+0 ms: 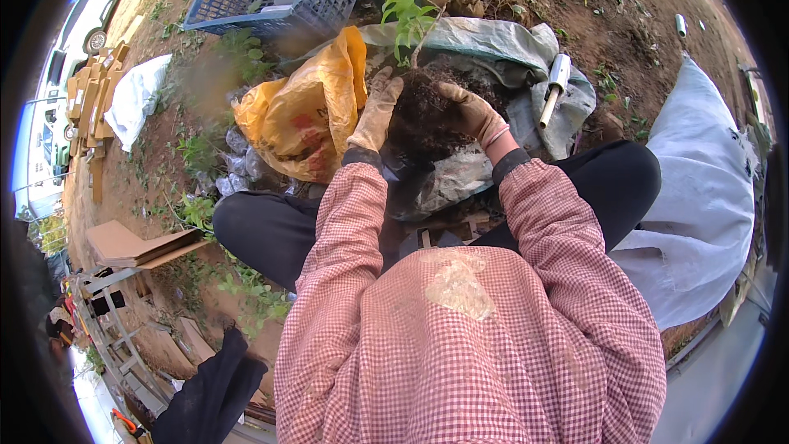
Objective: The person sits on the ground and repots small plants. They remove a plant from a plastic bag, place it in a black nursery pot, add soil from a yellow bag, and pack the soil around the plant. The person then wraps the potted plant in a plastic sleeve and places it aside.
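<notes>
A leafy green seedling (pixel 417 2) rises on a thin stem from a dark root ball of soil (pixel 423 119) in front of me. My left hand (pixel 378 111), in a dirty pale work glove, cups the left side of that soil with its fingers fairly straight. My right hand (pixel 472 111), gloved too, curves around the opposite side, and its fingertips touch the soil. Beside my left hand stands a crumpled orange-yellow plastic sack (pixel 308 115). Loose dark soil lies behind the root ball on a grey-white woven sack (pixel 493 39). The underside of the root ball is hard to make out.
A blue plastic crate (pixel 316 2) stands at the far left. Right of the soil lies a tool with a silver sleeve and pale handle (pixel 556 86). A large white sack (pixel 699 197) leans at my right. Crumpled clear plastic bags (pixel 238 163) and cardboard (pixel 136 242) lie leftward.
</notes>
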Motion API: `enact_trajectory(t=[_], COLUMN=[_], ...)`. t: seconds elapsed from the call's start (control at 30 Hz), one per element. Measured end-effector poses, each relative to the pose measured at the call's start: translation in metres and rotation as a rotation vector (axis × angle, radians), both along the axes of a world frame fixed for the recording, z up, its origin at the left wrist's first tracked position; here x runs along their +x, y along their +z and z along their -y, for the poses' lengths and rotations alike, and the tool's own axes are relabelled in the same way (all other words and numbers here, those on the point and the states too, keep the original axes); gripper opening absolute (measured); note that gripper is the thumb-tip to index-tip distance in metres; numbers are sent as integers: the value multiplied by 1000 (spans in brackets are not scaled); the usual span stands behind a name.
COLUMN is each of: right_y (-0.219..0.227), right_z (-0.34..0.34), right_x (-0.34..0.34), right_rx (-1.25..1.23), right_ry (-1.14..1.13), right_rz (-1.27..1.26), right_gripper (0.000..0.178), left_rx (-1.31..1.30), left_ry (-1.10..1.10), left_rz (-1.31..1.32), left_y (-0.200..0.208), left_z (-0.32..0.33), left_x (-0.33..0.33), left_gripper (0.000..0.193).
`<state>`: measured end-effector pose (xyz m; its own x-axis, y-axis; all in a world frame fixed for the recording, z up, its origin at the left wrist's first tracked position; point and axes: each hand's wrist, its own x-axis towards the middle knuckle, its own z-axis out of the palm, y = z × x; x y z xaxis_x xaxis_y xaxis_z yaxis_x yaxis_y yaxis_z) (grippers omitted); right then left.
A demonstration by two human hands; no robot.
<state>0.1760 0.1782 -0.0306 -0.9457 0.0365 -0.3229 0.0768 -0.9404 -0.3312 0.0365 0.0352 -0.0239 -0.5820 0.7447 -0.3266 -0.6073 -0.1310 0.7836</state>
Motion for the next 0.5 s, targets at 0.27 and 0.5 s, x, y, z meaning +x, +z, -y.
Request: enact_trajectory(t=[0.27, 0.5], right_y=[-4, -21], right_z=[5, -6], right_x=[-4, -3], right_rx=[105, 328], right_ry=[38, -127], right_rz=[-114, 127], right_gripper=[36, 38], left_rx=[22, -739], left_ry=[46, -834], left_rz=[-64, -920], left_y=[-3, 43], left_z=[-7, 37], left_x=[5, -10], left_gripper=[47, 68])
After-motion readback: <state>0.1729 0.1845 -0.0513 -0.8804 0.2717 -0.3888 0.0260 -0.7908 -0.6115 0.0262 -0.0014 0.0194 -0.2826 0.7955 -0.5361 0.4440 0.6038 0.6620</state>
